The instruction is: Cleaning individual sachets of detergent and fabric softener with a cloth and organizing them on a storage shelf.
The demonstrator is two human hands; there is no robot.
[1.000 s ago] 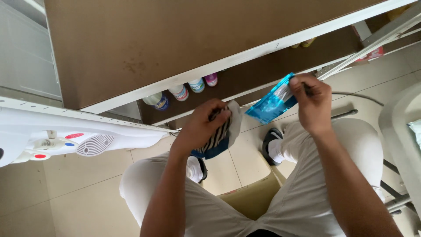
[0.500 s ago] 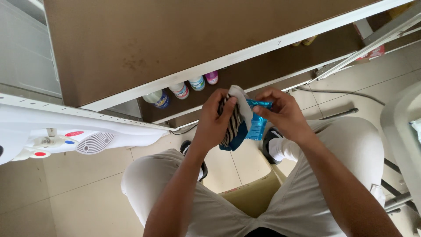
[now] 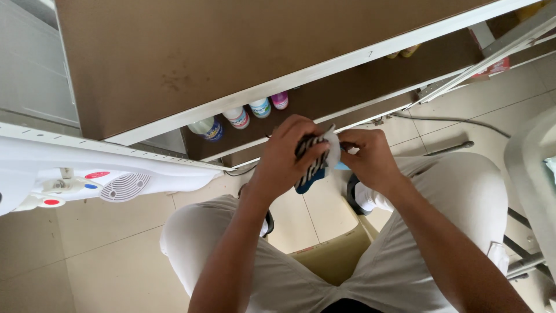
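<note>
My left hand [image 3: 286, 153] grips a striped black, white and blue sock [image 3: 315, 162] in front of my knees. My right hand [image 3: 368, 156] is closed against the same sock from the right, with a small piece of light blue wrapper [image 3: 341, 166] just showing under its fingers. Both hands meet over the gap between my thighs, below the edge of a brown table [image 3: 231, 52].
Several small bottles [image 3: 240, 116] stand on a low shelf under the table. A white appliance [image 3: 87, 174] with a round vent juts in from the left. A metal frame [image 3: 480, 58] runs at the upper right, above the tiled floor [image 3: 87, 255].
My right hand has come in from the upper right with the blue wrapper and now presses against the sock. The wrapper is mostly hidden between the hands.
</note>
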